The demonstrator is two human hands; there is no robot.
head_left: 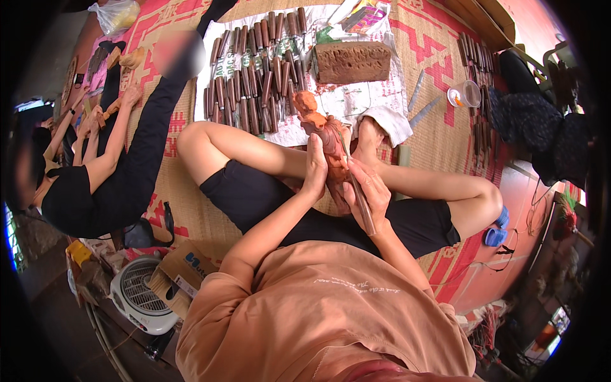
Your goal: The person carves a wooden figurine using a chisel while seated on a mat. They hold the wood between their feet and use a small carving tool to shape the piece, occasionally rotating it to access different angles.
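Between my bent legs a carved reddish-brown wooden figure (332, 137) stands tilted, with a rounded orange-brown top. My left hand (315, 169) is closed against its left side and steadies it. In my right hand (369, 191) is a carving chisel (361, 202), gripped along its long brown wooden handle. Its thin blade points up and away from me and lies against the figure's right side; the exact tip is hard to make out. Beyond the figure, rows of wooden-handled chisels (254, 79) lie on a white printed sheet (363, 99).
A rough brown block (353, 62) rests on the sheet. To its right are two narrow metal blades (424, 111), a clear plastic cup (468, 94) and more chisels (478, 54). Other people work wood at left, one black-sleeved (149, 121). A fan (143, 293) and cardboard box (181, 274) stand behind-left.
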